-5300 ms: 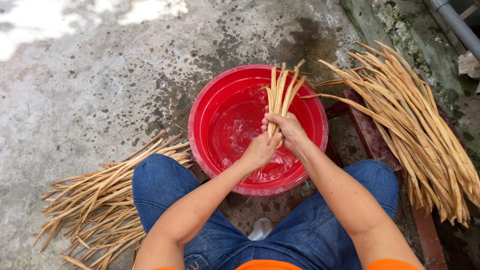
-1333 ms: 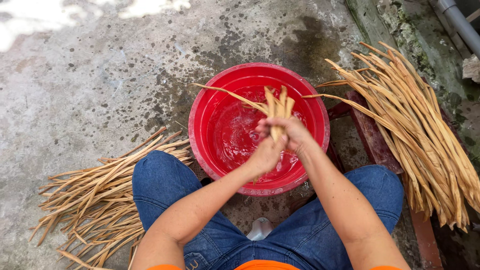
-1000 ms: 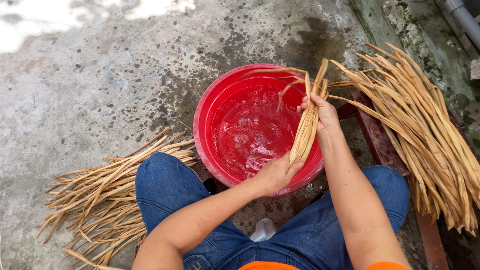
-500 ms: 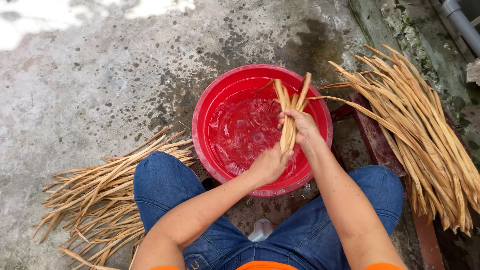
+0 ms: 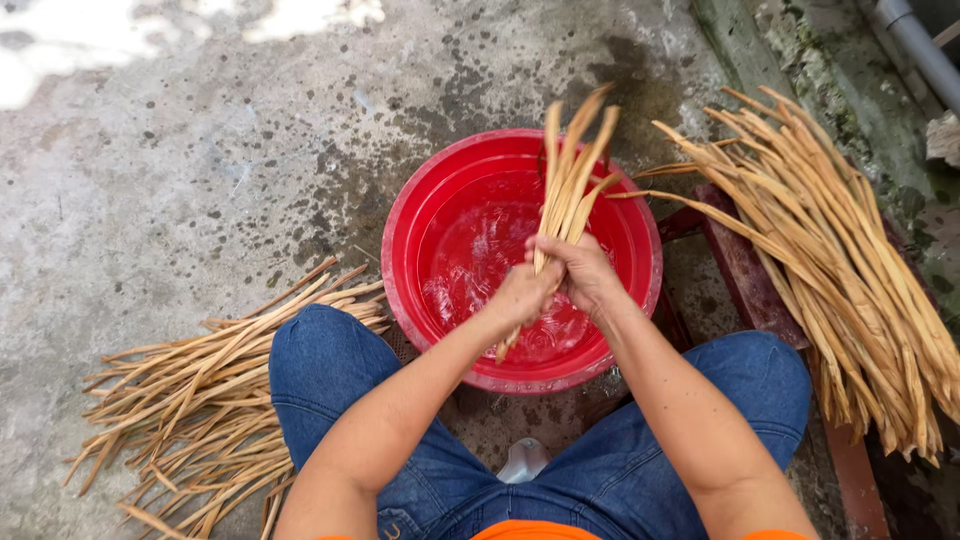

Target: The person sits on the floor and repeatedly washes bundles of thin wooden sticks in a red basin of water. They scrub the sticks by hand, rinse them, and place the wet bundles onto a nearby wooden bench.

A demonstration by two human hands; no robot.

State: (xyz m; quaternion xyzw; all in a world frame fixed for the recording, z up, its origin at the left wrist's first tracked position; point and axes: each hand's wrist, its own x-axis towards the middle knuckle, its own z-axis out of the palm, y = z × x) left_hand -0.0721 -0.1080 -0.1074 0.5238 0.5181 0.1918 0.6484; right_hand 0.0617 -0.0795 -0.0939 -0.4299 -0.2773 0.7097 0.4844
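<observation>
A small bunch of tan plant strips (image 5: 570, 175) stands nearly upright over a red basin (image 5: 412, 230) of water. My left hand (image 5: 522, 295) grips the bunch low down, and my right hand (image 5: 585, 275) is closed around it just above, the two hands touching. The strips' upper ends fan out past the basin's far rim. Their lower ends poke out below my left hand, over the water.
A loose heap of the same strips (image 5: 200, 400) lies on the wet concrete by my left knee. A larger pile (image 5: 850, 260) rests at the right on a dark red bench (image 5: 745, 275). A grey pipe (image 5: 920, 50) runs along the mossy wall.
The bunch has been swung about over the basin, tilted right one second ago, and now stands more upright and higher. Both hands have stayed closed on it.
</observation>
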